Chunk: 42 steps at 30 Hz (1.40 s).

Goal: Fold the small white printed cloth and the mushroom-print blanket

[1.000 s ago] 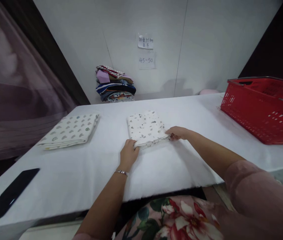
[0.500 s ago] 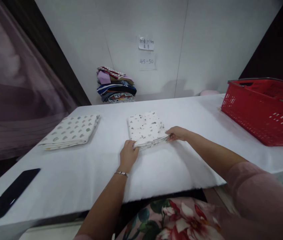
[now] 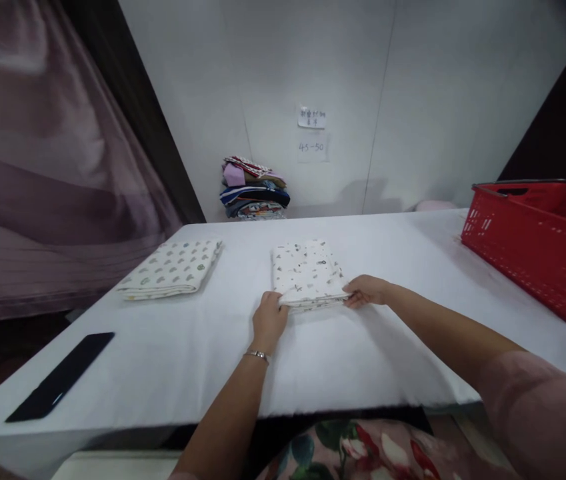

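Left hand [image 3: 269, 322] pinches one near corner of the folded white cloth with tiny grey prints [image 3: 307, 270], right hand [image 3: 367, 291] pinches the other, mid-bench [image 3: 177, 373]. Looks like edge-straightening; next move probably calls for keeping the layers even. White grey-motif folded cloth [image 3: 170, 270] by the left edge, flat black rectangle [image 3: 63, 380] near-left corner, red plastic basket [image 3: 527, 260] right, by the far edge. None blocks the hands.

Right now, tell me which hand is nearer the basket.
Right hand: at the near right corner of the held cloth, left of the basket; the left hand, at the near left corner, is farther off.
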Available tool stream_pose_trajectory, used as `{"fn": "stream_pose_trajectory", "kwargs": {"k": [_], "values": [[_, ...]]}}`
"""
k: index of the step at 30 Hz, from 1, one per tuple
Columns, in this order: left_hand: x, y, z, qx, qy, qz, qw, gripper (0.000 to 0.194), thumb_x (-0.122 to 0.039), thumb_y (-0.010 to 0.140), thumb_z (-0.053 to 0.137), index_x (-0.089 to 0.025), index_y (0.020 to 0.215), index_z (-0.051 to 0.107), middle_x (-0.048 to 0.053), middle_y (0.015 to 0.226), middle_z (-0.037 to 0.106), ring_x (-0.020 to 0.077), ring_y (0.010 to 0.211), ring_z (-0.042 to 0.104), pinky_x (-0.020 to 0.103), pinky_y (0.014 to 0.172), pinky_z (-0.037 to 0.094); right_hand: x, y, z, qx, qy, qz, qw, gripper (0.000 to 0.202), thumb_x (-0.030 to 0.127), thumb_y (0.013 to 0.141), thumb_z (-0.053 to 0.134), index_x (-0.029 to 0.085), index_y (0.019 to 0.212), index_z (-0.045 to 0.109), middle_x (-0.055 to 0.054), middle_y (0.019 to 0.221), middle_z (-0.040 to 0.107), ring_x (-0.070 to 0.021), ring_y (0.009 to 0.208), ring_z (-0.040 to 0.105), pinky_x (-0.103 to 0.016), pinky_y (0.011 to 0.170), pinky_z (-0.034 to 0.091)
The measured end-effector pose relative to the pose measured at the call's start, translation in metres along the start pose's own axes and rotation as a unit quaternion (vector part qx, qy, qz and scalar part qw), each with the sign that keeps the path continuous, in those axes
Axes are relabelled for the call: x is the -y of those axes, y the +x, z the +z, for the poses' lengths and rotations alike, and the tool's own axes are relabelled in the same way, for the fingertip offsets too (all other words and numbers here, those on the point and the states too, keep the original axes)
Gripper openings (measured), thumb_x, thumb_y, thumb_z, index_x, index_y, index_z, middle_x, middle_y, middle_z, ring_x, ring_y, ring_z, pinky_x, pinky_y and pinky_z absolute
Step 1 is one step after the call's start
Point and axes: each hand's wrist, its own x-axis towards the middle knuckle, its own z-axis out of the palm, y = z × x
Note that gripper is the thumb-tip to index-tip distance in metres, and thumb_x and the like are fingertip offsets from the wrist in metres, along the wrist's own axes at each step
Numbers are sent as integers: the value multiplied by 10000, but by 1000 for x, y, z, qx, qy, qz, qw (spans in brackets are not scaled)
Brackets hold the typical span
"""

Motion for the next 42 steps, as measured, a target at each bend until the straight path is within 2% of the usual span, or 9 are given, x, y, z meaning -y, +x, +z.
{"fn": "stream_pose_trajectory", "kwargs": {"k": [5,11,14,19,25,31,34,38,42], "values": [[3,-1,0,-17,-12,4,1000,181,-165,794,453,-221,936,549,16,1033,554,144,849,565,263,735,442,1,-3,0,9,13,37,999,171,229,785,641,73,801,573,-114,663,656,-194,677,678,-297,679,576],[6,-2,1,-12,-8,12,1000,183,-174,799,453,-222,950,543,16,1034,553,149,855,565,265,734,444,5,-2,4,8,31,86,996,167,241,797,629,100,776,542,-81,624,628,-197,658,675,-327,665,575],[6,-2,1,-5,-12,4,1000,194,-169,792,458,-224,957,544,14,1045,555,152,867,567,268,733,445,5,1,5,10,24,100,995,183,262,782,646,108,790,549,-52,616,614,-169,604,658,-296,620,573],[6,-2,-2,3,-24,8,1000,201,-157,795,454,-222,961,549,19,1048,549,149,896,567,266,762,446,9,-4,8,-4,8,41,999,140,223,762,646,112,818,581,-41,643,618,-127,545,613,-225,520,548],[2,-4,-3,8,-43,13,999,266,-115,777,464,-225,1005,544,25,1099,534,146,928,561,268,816,448,7,-10,5,8,106,-26,994,146,210,803,575,101,900,577,-73,759,644,-164,663,654,-295,683,575],[-11,-14,1,48,-15,54,997,345,-93,746,486,-233,1060,513,24,1132,522,146,916,560,255,775,439,-13,-15,-8,-45,115,-21,992,119,181,806,571,87,878,574,-95,764,645,-136,607,633,-269,650,577],[-17,-21,0,70,1,59,996,313,-117,752,500,-245,1038,517,14,1118,529,142,906,559,250,761,431,-20,-21,-14,-43,101,-60,992,152,193,771,624,110,886,570,-104,825,656,-143,644,637,-266,646,578],[-21,-24,-7,111,21,57,992,260,-138,743,502,-244,976,543,2,1072,553,134,845,566,249,717,424,-29,-19,-19,-56,110,-50,991,197,193,724,672,156,863,537,-58,772,645,-133,618,626,-263,637,575],[-26,-11,-20,139,12,65,988,151,-237,749,554,-241,895,592,-7,949,597,137,798,575,246,677,433,-35,-15,-19,-58,117,-75,989,232,202,711,682,185,861,506,-37,782,637,-126,610,619,-278,648,576]]}}
